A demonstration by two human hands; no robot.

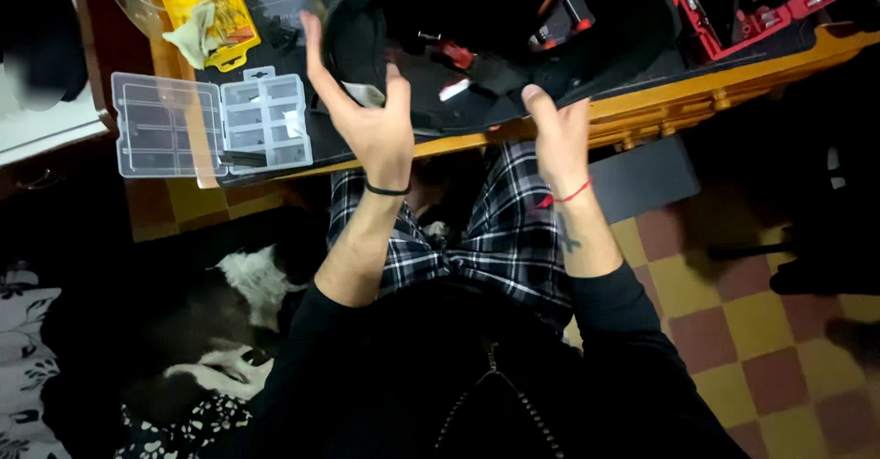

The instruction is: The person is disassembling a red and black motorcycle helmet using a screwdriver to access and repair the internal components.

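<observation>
The left hand (371, 115) is spread wide, palm flat against the near rim of a black motorcycle helmet (500, 19), fingers reaching up its outer left side toward eleven o'clock and the thumb tucked inside the opening. The right hand (557, 133) sits at the helmet's five o'clock edge, fingers loosely together and the thumb pressed up against the rim; it steadies the rim and does not clamp it. The helmet lies upside down on the yellow-edged workbench (697, 101), opening toward the camera, dark inner padding and a small red strap piece (456, 54) showing inside.

By the look of it, the step in hand is holding and turning the shell to get at the lining; the next move would call for one hand to keep bracing the rim while the other goes inside.

At nine o'clock from the left hand lies an open clear plastic compartment box (213, 124); above it, at eleven o'clock, a yellow bit case (213, 10) with a rag on it. At two o'clock sits a red tool tray (779, 5). Below the bench, a checkered floor (752, 331).
</observation>
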